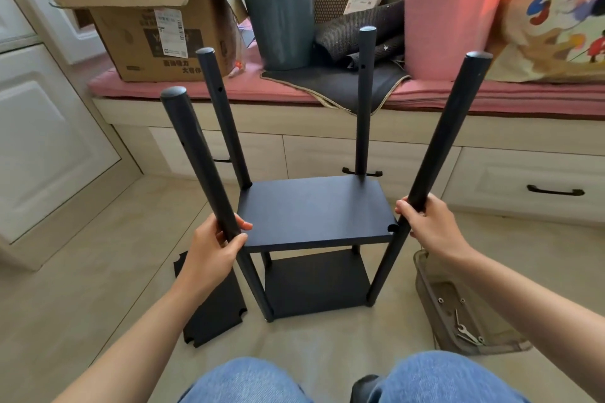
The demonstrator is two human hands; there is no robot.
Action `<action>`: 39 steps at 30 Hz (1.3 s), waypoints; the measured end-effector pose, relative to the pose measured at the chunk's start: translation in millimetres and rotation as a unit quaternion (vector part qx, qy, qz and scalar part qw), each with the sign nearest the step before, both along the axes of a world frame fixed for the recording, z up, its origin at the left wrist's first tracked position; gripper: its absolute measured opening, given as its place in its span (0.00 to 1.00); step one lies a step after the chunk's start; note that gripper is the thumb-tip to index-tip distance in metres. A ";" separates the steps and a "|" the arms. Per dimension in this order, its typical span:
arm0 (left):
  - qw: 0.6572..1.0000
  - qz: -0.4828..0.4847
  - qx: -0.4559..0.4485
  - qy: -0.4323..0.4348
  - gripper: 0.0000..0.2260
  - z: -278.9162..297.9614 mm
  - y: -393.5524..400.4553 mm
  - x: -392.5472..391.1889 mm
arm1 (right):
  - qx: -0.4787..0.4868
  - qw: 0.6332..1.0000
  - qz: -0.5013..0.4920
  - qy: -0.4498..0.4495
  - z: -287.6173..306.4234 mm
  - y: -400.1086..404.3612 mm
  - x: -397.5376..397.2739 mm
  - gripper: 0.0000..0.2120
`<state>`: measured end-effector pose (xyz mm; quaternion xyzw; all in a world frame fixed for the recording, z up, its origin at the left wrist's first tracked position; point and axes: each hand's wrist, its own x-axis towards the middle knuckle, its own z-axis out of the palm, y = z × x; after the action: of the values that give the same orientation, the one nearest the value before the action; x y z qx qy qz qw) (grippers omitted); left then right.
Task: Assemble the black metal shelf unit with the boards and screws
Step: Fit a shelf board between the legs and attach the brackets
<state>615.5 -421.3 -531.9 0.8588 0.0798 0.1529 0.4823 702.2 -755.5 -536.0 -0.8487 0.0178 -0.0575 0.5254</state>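
Observation:
The black shelf unit stands upright on the floor in front of my knees, with a lower board and a middle board between its posts. My left hand grips the near left post just above the middle board. My right hand grips the near right post at the same height. Two far posts rise behind. A loose black board with notched corners lies flat on the floor to the left. A shallow beige tray at the right holds screws and a small wrench.
A window bench with a pink cushion and drawers runs behind the unit. On it sit a cardboard box, a grey bucket, a dark mat and a pink bin. White cabinet doors stand at the left.

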 end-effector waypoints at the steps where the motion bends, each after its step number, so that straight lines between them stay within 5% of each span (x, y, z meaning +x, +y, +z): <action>1: 1.000 0.001 -0.002 0.000 0.10 0.0 1.7 2.8 | -0.015 1.000 0.002 -0.011 -0.1 -0.1 -1.9 0.06; 10: 0.989 0.135 -0.052 0.039 0.15 2.7 11.6 31.5 | -0.088 0.994 0.056 -0.012 0.6 15.4 -24.0 0.07; 14: 0.927 0.295 -0.222 0.061 0.33 -7.0 -10.2 21.8 | -0.111 0.991 0.066 -0.018 -0.1 25.5 -37.2 0.08; 16: 0.894 0.316 -0.306 0.088 0.32 -16.9 -31.3 12.0 | -0.120 0.990 0.067 -0.027 -1.4 30.0 -42.0 0.07; 22: 0.794 0.071 -0.560 0.227 0.06 -22.9 -82.8 11.0 | -0.154 0.983 0.102 -0.020 1.1 35.7 -47.0 0.09; 27: 0.768 0.001 -0.595 0.235 0.10 -25.0 -111.1 18.4 | -0.151 0.978 0.142 0.010 5.8 30.8 -47.3 0.06; 39: 0.737 0.040 -0.661 0.134 0.12 -33.0 -135.0 22.3 | -0.155 0.970 0.184 0.029 13.4 22.4 -50.9 0.09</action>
<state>637.8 -556.3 -564.9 0.3314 0.2594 -0.0359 0.9064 651.3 -733.2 -522.5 -0.9099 -0.1328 0.0626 0.3880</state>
